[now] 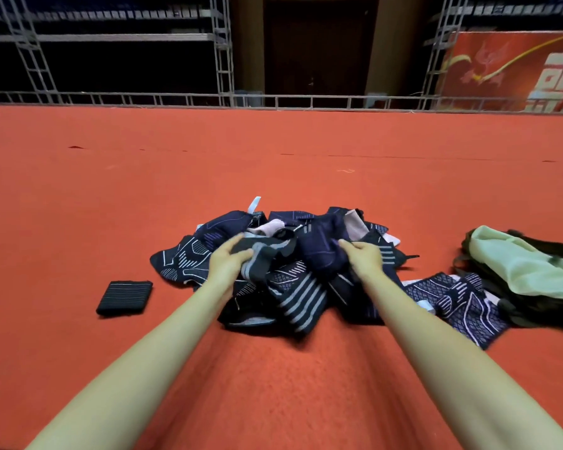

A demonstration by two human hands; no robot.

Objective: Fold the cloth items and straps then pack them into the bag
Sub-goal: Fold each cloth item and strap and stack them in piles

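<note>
A heap of dark navy cloth items (293, 287) with pale line patterns lies on the red carpet in front of me. My left hand (229, 259) grips a grey and black strap (267, 251) at the top of the heap. My right hand (363, 254) grips a plain navy cloth piece (319, 248) beside it. A folded black strap (124, 297) lies apart to the left. The bag (530, 271), dark with a light green lining, lies open at the right. One patterned cloth (462, 303) is spread between the heap and the bag.
Red carpet (273, 157) stretches all around the heap. A metal truss rail (273, 100) runs along its far edge, with a dark door and a red banner (514, 69) behind.
</note>
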